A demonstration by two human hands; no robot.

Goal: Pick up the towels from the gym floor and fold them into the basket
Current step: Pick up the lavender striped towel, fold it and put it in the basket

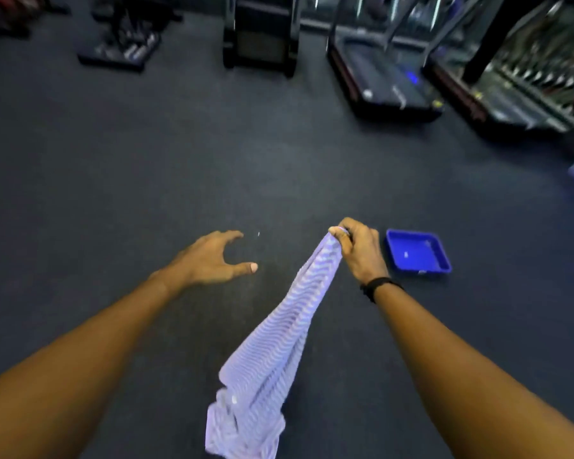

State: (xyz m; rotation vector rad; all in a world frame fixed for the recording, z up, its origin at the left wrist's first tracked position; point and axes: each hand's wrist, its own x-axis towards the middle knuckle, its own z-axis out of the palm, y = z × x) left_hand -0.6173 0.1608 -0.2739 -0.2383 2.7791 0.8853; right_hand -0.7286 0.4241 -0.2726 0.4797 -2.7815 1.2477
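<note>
Dark gym floor [146,160]: one basket [418,255], two towels [272,352], two hands [362,250].

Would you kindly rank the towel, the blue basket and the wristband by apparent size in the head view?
1. towel, though nearness to the camera inflates it
2. blue basket
3. wristband

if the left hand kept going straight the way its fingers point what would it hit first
Probably nothing soon. The left hand is open, pointing forward and slightly right over bare gym floor. The towel in the right hand hangs off its line, though depth is unclear.
</note>
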